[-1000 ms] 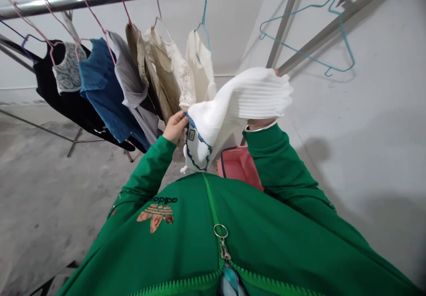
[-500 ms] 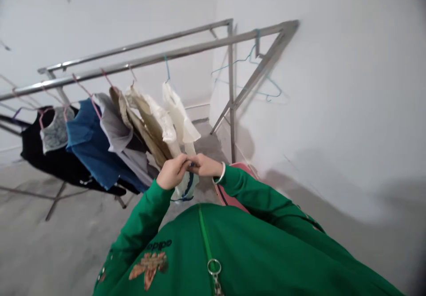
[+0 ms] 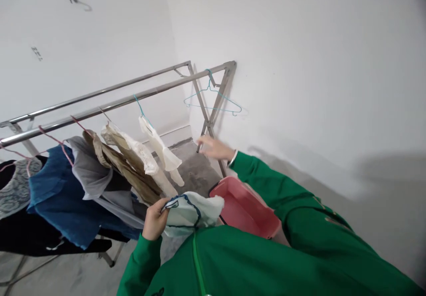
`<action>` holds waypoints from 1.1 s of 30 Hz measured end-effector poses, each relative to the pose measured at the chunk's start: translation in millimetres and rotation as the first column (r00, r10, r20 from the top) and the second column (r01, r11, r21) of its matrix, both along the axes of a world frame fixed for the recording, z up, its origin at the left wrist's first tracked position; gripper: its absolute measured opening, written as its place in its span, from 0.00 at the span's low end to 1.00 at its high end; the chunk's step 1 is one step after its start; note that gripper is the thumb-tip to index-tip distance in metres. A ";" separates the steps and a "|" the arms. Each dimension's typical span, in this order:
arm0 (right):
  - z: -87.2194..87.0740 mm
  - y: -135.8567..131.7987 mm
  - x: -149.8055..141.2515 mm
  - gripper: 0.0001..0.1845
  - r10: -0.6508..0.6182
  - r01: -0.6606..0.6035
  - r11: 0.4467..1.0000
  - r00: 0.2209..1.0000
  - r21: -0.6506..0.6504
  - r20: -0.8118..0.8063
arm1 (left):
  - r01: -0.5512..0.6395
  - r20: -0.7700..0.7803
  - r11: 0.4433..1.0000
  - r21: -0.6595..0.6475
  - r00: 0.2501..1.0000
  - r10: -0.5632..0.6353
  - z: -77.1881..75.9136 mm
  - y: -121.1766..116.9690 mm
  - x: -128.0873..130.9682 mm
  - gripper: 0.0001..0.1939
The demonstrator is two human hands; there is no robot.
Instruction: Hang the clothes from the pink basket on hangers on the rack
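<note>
My left hand (image 3: 155, 219) grips the edge of a pale, thin garment (image 3: 184, 214) with dark blue trim; its exact kind I cannot make out. The cloth spreads to the right in front of my jacket. My right hand (image 3: 215, 147) is raised and holds nothing, fingers stretched out to the left, below a light blue wire hanger (image 3: 213, 106) on the rack's front rail (image 3: 123, 101). To the left of the hand hangs a white garment (image 3: 159, 147) on another blue hanger.
A pink basin (image 3: 246, 207) stands on the floor below my right forearm. Along the rail hang a beige garment (image 3: 128, 163), a grey shirt (image 3: 91, 163), a blue shirt (image 3: 56, 185) and a black garment (image 3: 36, 236). White walls meet behind the metal rack.
My hands were together and are now apart. The right one has let go and moved up and right; the left has lowered with the garment. The view has shifted right.
</note>
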State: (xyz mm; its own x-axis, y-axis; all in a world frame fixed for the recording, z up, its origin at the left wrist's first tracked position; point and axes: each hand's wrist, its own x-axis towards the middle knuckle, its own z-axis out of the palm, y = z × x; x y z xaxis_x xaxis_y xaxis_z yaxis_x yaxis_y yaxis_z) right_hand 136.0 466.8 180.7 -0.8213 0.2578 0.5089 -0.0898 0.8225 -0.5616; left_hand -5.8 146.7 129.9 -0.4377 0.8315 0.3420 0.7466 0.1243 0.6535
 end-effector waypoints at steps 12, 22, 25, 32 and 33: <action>30.7 178.0 -0.8 0.19 -0.771 0.802 0.596 0.583 -0.030 0.259 | -0.019 -0.078 0.997 -0.070 0.997 0.013 -8.0 -9.9 33.1 0.19; 0.5 140.6 -8.2 0.09 -0.715 0.660 0.690 0.686 -0.299 -0.136 | -0.101 0.015 0.971 -0.216 0.994 0.107 -12.2 -3.6 45.8 0.19; 3.3 128.7 -8.4 0.09 -0.703 0.627 0.706 0.676 -0.328 -0.220 | -0.077 0.016 0.968 -0.239 0.996 0.083 -13.8 1.0 45.6 0.18; 34.0 112.1 -14.5 0.11 -0.696 0.597 0.717 0.645 -0.360 -0.317 | -0.006 0.005 0.967 -0.254 1.000 0.007 -16.1 14.0 47.6 0.19; 27.7 102.3 -8.6 0.12 -0.690 0.584 0.723 0.643 -0.369 -0.332 | -0.004 0.006 0.967 -0.253 1.000 0.006 -17.1 14.3 47.6 0.19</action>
State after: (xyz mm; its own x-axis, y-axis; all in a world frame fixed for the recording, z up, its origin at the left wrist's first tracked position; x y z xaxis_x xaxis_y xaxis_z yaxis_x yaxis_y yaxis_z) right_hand 127.4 569.1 208.4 -0.1259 0.7751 0.6192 0.1451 0.6318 -0.7614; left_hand 41.8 161.0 112.8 -0.4434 0.8885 0.1181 0.7415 0.2896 0.6052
